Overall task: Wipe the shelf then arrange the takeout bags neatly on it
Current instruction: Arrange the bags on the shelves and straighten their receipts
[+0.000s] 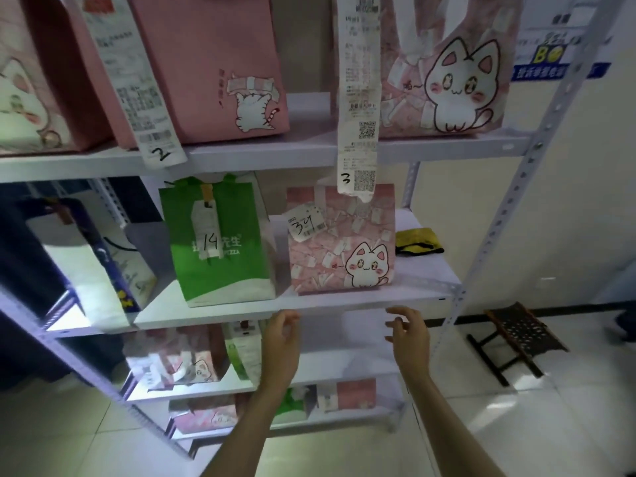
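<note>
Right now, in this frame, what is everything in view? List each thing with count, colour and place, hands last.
shelf unit: one, white metal, several tiers, fills the frame
pink cat bags, top tier: three; far left, centre with receipt marked 2, right with receipt marked 3
green bag: one, tagged 14, middle tier, centre
pink cat bag tagged 324: one, middle tier, right of the green bag
white and dark blue bag: one, middle tier, left, tilted
cloth: one, yellow and black, middle tier, far right, near the back
lower-tier bags: several, pink and green, blurred, count unclear
stool: one, dark, on the floor at right
left hand: fingers loosely curled, holding nothing, below the middle tier's edge
right hand: same, to the right
</note>
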